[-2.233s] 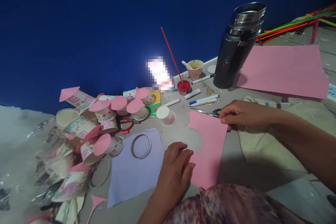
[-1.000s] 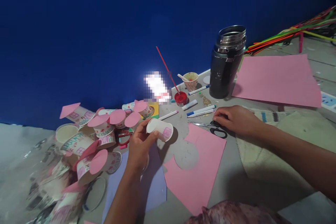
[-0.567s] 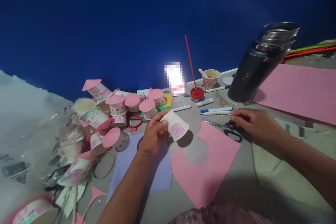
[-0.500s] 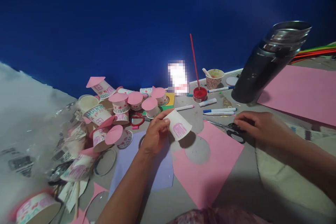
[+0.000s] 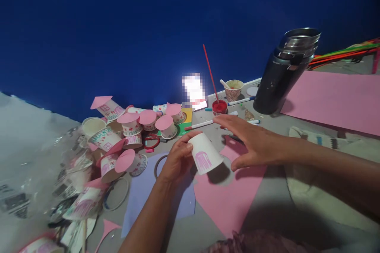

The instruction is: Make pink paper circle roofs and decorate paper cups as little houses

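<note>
My left hand [image 5: 177, 160] is closed round a white paper cup [image 5: 205, 154] with a pink drawing on its side. The cup is tilted, bottom end up, just above a pink sheet of paper [image 5: 230, 197] that has a round hole cut in it. My right hand [image 5: 251, 142] hovers open, fingers spread, just right of the cup and above the pink sheet. It holds nothing. The scissors are hidden under it.
A heap of decorated cups with pink round lids [image 5: 124, 130] fills the left. A lilac sheet [image 5: 148, 189] with a tape ring lies under my left arm. Behind stand a red paint pot [image 5: 219, 107] with brush, markers, a black steel flask [image 5: 282, 73] and a large pink sheet [image 5: 332, 99].
My right hand left the scissors and swung left toward the cup, fingers spread. My left hand brought the cup a little lower and nearer the pink sheet.
</note>
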The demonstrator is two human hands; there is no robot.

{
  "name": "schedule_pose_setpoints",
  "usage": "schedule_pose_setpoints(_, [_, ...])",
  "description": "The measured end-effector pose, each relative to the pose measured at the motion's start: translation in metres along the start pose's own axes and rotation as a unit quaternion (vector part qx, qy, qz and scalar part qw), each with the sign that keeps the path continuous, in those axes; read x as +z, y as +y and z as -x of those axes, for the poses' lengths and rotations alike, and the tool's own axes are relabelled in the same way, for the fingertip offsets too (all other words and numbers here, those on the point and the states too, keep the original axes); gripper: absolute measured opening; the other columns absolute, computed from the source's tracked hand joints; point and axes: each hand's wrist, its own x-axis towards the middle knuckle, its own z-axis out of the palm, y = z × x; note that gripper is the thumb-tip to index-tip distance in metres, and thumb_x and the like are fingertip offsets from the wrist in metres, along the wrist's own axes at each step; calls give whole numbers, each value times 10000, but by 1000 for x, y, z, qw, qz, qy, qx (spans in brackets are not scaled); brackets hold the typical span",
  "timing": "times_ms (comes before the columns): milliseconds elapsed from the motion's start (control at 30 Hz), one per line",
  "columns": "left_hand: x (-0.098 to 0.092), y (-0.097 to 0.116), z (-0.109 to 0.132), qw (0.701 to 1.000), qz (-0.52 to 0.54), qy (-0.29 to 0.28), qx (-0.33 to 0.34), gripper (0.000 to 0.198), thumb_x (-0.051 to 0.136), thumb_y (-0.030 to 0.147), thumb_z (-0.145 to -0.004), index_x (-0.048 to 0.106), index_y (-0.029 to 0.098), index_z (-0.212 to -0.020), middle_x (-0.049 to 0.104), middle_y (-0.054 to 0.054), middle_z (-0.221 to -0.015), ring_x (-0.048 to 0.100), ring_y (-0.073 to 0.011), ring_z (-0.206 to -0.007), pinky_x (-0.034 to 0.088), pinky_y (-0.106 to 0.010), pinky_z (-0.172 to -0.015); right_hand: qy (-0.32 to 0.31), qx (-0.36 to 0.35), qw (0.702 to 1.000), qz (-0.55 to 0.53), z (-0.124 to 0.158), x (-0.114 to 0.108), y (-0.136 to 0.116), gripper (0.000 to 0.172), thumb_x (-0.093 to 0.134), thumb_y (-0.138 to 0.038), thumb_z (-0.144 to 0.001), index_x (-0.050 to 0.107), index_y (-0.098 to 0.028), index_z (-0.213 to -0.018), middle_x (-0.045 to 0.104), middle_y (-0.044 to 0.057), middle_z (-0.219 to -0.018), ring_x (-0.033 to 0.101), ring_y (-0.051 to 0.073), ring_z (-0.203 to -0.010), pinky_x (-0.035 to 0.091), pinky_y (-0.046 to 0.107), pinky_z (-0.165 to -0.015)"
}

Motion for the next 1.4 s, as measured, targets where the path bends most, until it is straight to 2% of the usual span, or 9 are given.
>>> schedule_pose_setpoints(300, [2, 7, 9, 986, -118, -102, 64, 813, 837, 671, -674, 632, 278, -1356, 614, -123, -1399, 568, -348, -1293, 517, -435, -998, -15, -43, 993, -107, -8, 4, -10, 950, 881, -420, -695, 450, -231, -1520, 447, 158, -1559, 400, 363, -1455, 376, 514, -1175])
schedule_pose_setpoints(500, [-8, 22, 36, 933, -339, -92, 84, 766, 875, 428, -737, 564, 307, -1426, 561, -123, -1487, 583, -369, -1308, 519, -504, -1054, -95, -20, 982, -163, -9, -2, -9, 1033, 947, -417, -606, 463, -271, -1507, 585, 84, -1414, 596, 274, -1218, 510, 366, -1014])
schedule_pose_setpoints(567, [-17, 15, 38, 883, -447, -50, 135, 766, 844, 370, -766, 517, 305, -1455, 557, -124, -1496, 566, -366, -1334, 504, -511, -1079, -135, -6, 985, -106, -19, -4, -5, 912, 914, -435, -670, 518, -238, -1468, 646, 84, -1346, 646, 261, -1139, 532, 330, -946])
schedule_pose_setpoints(667, [-30, -1, 34, 726, -640, 22, 250, 765, 801, 302, -788, 465, 271, -1475, 558, -156, -1492, 519, -388, -1384, 448, -572, -1122, -98, 19, 986, 135, -47, -1, 1, 310, 658, -360, -951, 701, -193, -1209, 740, 90, -1134, 695, 241, -1009, 520, 307, -845])
schedule_pose_setpoints(767, [-34, -14, 26, 591, -730, 71, 335, 701, 713, 249, -868, 411, 215, -1499, 570, -192, -1461, 514, -376, -1387, 436, -575, -1121, -59, 33, 974, 218, -83, 14, 5, 236, 541, -257, -1007, 721, -149, -1115, 719, 151, -1115, 687, 286, -1006, 494, 331, -761])
schedule_pose_setpoints(867, [-33, -20, 22, 544, -754, 88, 359, 644, 649, 180, -907, 386, 175, -1495, 569, -206, -1452, 501, -342, -1401, 429, -542, -1131, -50, 31, 963, 261, -112, 36, 10, 208, 538, -156, -976, 740, -115, -1009, 699, 194, -1063, 675, 300, -993, 475, 326, -709])
schedule_pose_setpoints(1067, [-34, -14, 32, 568, -752, 77, 325, 678, 721, 243, -882, 399, 194, -1477, 550, -186, -1461, 457, -361, -1427, 411, -553, -1151, -41, 9, 953, 301, -126, 50, 20, 181, 558, -146, -957, 737, -126, -973, 713, 190, -1034, 648, 308, -1038, 449, 332, -716])
schedule_pose_setpoints(1233, [-20, 30, 31, 658, -683, 127, 290, 526, 572, 359, -1003, 390, 251, -1484, 548, -148, -1442, 531, -299, -1355, 492, -479, -1069, -5, -9, 953, 304, -105, 11, -9, 156, 573, -259, -993, 681, -154, -1036, 748, 114, -935, 671, 254, -875, 404, 331, -711])
schedule_pose_setpoints(1400, [14, 78, 24, 663, -711, 54, 226, 310, 444, 366, -1056, 605, 219, -1276, 694, -91, -1133, 665, -250, -1006, 524, -381, -819, 89, -106, 959, 247, -65, -21, -40, 187, 579, -329, -995, 686, -183, -945, 735, 74, -848, 665, 237, -799, 396, 335, -695])
